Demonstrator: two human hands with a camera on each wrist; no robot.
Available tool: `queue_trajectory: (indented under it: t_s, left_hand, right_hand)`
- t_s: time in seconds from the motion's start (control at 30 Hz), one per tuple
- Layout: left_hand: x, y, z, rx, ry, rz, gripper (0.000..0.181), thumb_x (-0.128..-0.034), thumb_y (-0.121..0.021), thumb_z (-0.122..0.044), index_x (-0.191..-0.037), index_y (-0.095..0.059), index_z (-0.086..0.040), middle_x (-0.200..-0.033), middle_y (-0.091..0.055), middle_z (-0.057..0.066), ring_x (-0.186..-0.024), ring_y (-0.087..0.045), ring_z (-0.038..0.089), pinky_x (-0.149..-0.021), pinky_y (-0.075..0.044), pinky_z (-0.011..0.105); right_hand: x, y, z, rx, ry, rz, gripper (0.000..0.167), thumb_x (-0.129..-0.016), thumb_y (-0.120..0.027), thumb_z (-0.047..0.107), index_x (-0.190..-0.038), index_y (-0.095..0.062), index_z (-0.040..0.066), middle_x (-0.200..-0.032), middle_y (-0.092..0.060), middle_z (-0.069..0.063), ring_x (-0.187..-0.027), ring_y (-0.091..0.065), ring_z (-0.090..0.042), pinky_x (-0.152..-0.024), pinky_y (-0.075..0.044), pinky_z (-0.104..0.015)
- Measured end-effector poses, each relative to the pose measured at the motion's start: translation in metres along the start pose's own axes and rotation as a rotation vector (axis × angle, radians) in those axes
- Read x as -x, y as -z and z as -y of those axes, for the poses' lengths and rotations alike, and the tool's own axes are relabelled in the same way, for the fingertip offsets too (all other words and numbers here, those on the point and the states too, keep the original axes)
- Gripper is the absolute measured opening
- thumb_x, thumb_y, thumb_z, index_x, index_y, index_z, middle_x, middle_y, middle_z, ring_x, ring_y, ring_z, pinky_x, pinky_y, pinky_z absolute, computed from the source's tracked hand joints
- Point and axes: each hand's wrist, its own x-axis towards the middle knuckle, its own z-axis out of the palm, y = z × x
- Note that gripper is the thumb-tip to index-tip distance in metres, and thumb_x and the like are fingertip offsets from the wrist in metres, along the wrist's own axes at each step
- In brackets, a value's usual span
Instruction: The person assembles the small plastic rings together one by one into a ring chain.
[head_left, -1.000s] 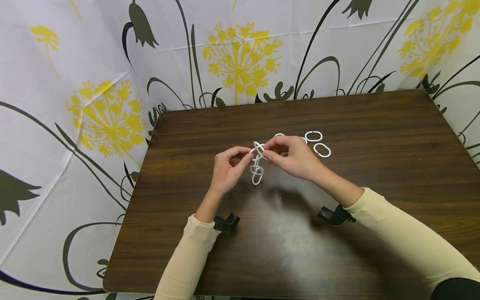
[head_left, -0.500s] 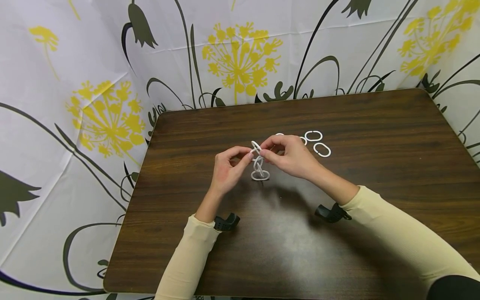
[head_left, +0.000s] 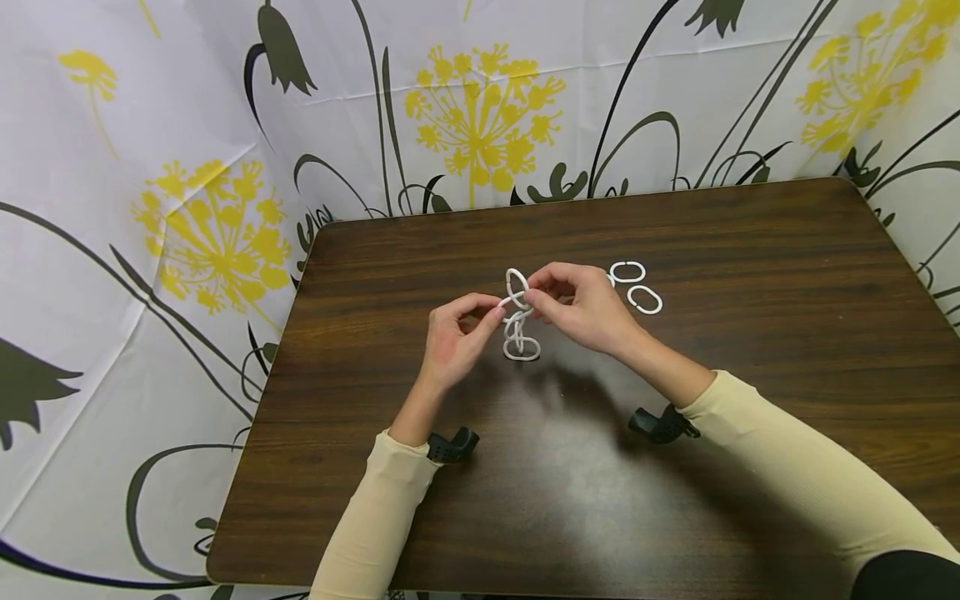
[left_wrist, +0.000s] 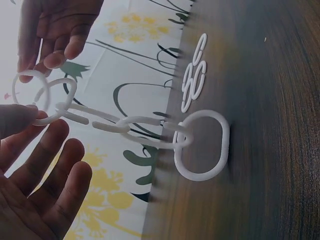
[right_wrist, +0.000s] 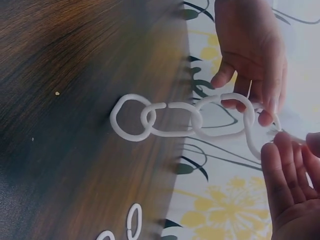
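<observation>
Between thumb and fingertips, my left hand [head_left: 453, 337] pinches a white oval link at the top of a short chain. The plastic chain [right_wrist: 172, 133] hangs from there, and its bottom link [left_wrist: 226, 142] reaches the dark tabletop or hovers just over it. My right hand [head_left: 592, 310] pinches another white link [head_left: 512, 271], which stands upright above the left fingertips and crosses the chain's top link. Whether these two are joined cannot be made out. In the left wrist view, the right hand's fingers [left_wrist: 55, 59] come from above.
Loose white links lie behind and right of my right hand, such as one near link [head_left: 649, 312] and one farther link [head_left: 627, 264]; another is partly hidden by the hand. The brown wooden table [head_left: 337, 433] ends at a flowered curtain [head_left: 480, 100].
My right hand has risen slightly, and the link it pinches now stands higher and more upright. The hanging chain has swung a little. My left hand stays in place.
</observation>
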Motion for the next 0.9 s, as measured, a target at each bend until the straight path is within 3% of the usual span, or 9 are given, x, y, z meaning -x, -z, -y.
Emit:
queue_trajectory:
  t_s: [0.2,0.37,0.63,0.8,0.9]
  left_hand:
    - [0.0000,0.0002,0.0006,-0.028,0.019,0.001,0.011,-0.0889,-0.068,0.003,-0.097,-0.070,0.010,-0.087,-0.070,0.021,-0.077,-0.064,0.024,-0.060,-0.051,0.020]
    - [-0.0009,-0.0005,0.0003,-0.031,0.021,0.012,0.011,-0.0885,-0.068,0.003,-0.096,-0.070,0.011,-0.088,-0.067,0.021,-0.083,-0.063,0.033,-0.061,-0.050,0.019]
    - [-0.0049,-0.0001,-0.0041,-0.056,0.004,0.008,0.013,-0.0921,-0.065,0.000,-0.095,-0.070,0.011,-0.086,-0.066,0.019,-0.082,-0.061,0.029,-0.063,-0.049,0.023]
    - [-0.0052,-0.0005,-0.0052,-0.065,0.025,0.032,0.010,-0.0897,-0.068,0.000,-0.095,-0.071,0.009,-0.088,-0.068,0.019,-0.083,-0.062,0.026,-0.063,-0.053,0.028]
    - [-0.0042,-0.0004,-0.0047,-0.080,0.026,0.045,0.009,-0.0887,-0.069,0.001,-0.094,-0.072,0.008,-0.089,-0.069,0.018,-0.082,-0.062,0.024,-0.061,-0.053,0.029]
  right_hand:
    - [-0.0009,-0.0008,-0.0039,-0.034,0.022,-0.046,0.007,-0.091,-0.069,0.007,-0.093,-0.069,0.001,-0.081,-0.070,-0.015,-0.069,-0.069,-0.027,-0.060,-0.058,-0.033]
    - [-0.0008,-0.0016,-0.0063,-0.032,0.021,-0.067,0.005,-0.091,-0.068,0.006,-0.093,-0.068,0.001,-0.080,-0.070,-0.012,-0.068,-0.069,-0.022,-0.060,-0.057,-0.033]
    - [0.0009,-0.0042,-0.0069,-0.050,0.028,-0.080,0.007,-0.091,-0.069,0.007,-0.093,-0.069,0.001,-0.081,-0.070,-0.009,-0.069,-0.069,-0.019,-0.061,-0.058,-0.035]
    - [0.0010,-0.0052,-0.0071,-0.069,0.032,-0.085,0.009,-0.091,-0.069,0.006,-0.095,-0.068,-0.002,-0.082,-0.070,-0.014,-0.072,-0.069,-0.028,-0.064,-0.058,-0.045]
    - [0.0001,-0.0048,-0.0083,-0.079,0.024,-0.093,0.009,-0.091,-0.068,0.004,-0.096,-0.067,-0.004,-0.084,-0.070,-0.019,-0.073,-0.069,-0.034,-0.063,-0.058,-0.043]
